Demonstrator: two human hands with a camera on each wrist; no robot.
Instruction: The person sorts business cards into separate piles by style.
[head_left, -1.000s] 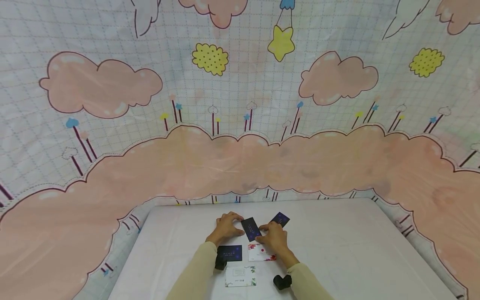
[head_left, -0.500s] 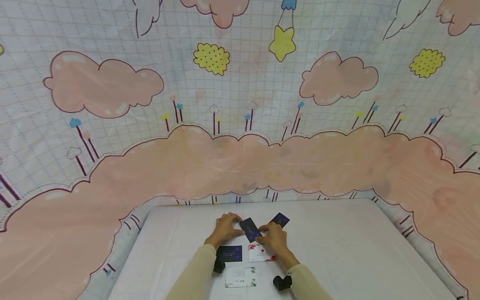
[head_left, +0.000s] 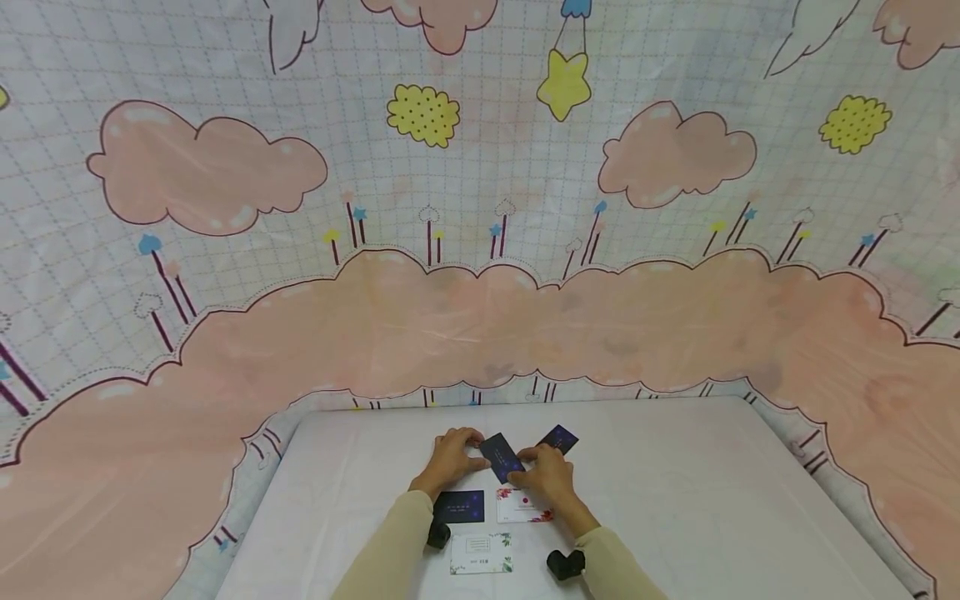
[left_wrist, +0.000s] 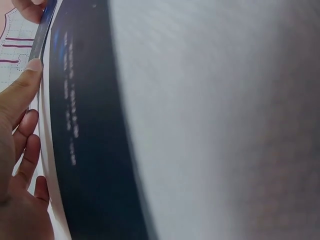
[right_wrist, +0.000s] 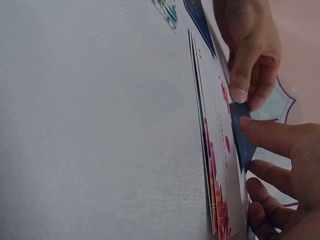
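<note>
A dark blue card [head_left: 499, 457] stands tilted between my two hands near the middle of the table. My left hand [head_left: 450, 458] pinches its left end with thumb and fingers. On the opposite side, my right hand [head_left: 551, 481] holds the card by its edges, thumb and finger apart, as the right wrist view shows. A second dark blue card [head_left: 561, 437] lies just past my right hand, partly hidden by it. Closer to me lie another dark card [head_left: 459, 507] and a white card with red flowers [head_left: 517, 505], partly covered by my right hand.
A white card with green leaves [head_left: 481, 553] lies nearest to me on the white table [head_left: 690, 500]. Black wrist cameras [head_left: 566, 565] sit on both wrists. A patterned cloth backdrop [head_left: 480, 325] with clouds rises behind the table.
The held card has shifted slightly left and tilted a little more between my hands. Both hands stay in almost the same place; the cards on the table have not moved.
</note>
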